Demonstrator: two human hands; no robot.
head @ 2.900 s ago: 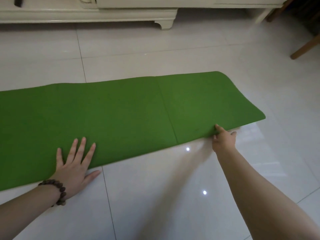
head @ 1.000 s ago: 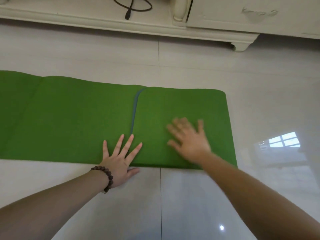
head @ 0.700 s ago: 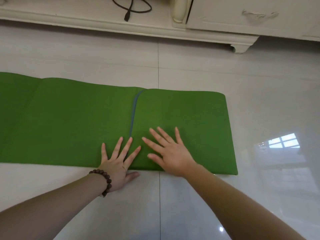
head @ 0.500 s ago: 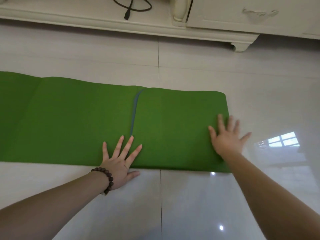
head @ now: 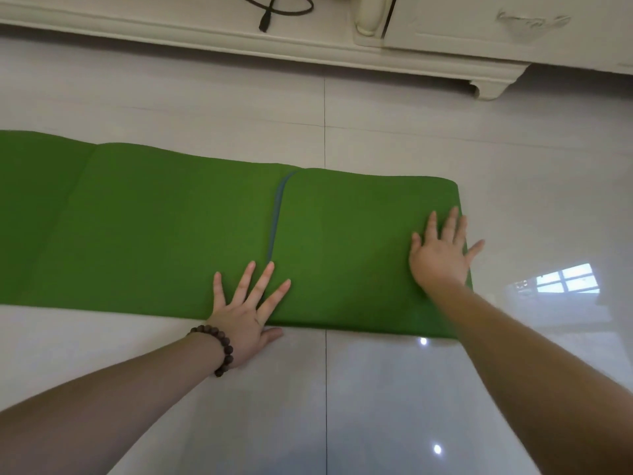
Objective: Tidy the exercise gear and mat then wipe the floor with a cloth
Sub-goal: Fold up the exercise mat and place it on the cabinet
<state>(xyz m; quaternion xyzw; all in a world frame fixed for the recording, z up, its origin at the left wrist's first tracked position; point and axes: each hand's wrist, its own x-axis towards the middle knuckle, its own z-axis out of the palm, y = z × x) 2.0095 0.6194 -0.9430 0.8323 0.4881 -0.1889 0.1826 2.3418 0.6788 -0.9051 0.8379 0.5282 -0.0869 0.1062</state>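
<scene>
A green exercise mat [head: 154, 228] lies flat across the glossy tiled floor and runs off the left edge. Its right end is folded back over itself, and the folded flap [head: 349, 241] ends in a grey-edged seam near the middle. My left hand [head: 246, 303], with a bead bracelet on the wrist, presses flat with spread fingers on the near edge at that seam; its thumb rests on the floor. My right hand [head: 442, 252] presses flat on the flap beside the fold at the mat's right end, its thumb over the floor.
A cream cabinet [head: 445, 32] on short feet stands along the far side. A black cable [head: 274, 12] lies on its low ledge. White floor tiles [head: 376, 406] surround the mat, with window glare at the right.
The mat's right end has been folded over to the left. My right hand slid from the middle of the flap to the fold at the right end. My left hand stayed put.
</scene>
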